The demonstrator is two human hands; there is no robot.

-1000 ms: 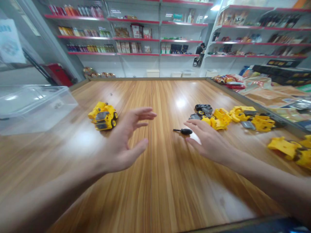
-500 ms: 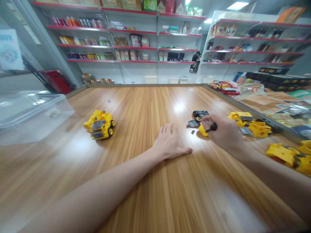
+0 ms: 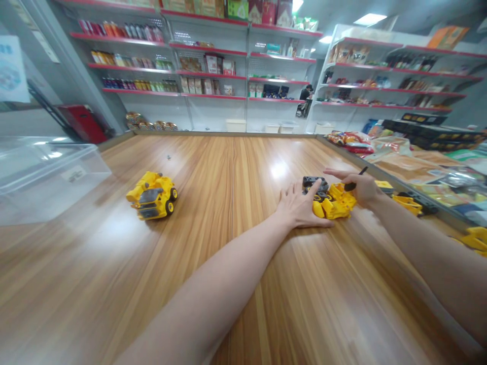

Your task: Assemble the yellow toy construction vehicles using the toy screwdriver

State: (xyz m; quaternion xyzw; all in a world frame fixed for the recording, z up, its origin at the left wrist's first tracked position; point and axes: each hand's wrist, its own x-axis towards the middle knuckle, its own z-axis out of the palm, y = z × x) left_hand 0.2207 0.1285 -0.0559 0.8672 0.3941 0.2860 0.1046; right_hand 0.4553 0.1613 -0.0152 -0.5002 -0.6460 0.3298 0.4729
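Observation:
My left hand [image 3: 299, 205] lies low on the wooden table with its fingers apart, cupped beside a cluster of toy vehicle parts. In that cluster are a dark grey chassis piece [image 3: 315, 181] with small black wheels and several yellow body pieces [image 3: 338, 203]. On the cluster's other side is my right hand [image 3: 361, 188], a small black screwdriver [image 3: 350, 186] gripped in it and its index finger stretched out over the pieces. The fingertips of my left hand partly cover the grey parts.
An assembled yellow toy truck [image 3: 154, 196] stands at the left, near a clear plastic bin [image 3: 57, 182]. More yellow parts [image 3: 409, 204] lie by the table's right edge, with others [image 3: 475, 241] nearer. Packaged goods [image 3: 399, 152] are piled beyond that edge.
My left hand has moved right to the grey parts. My right hand has shifted right, still with the screwdriver, and yellow pieces from the right now lie between my hands.

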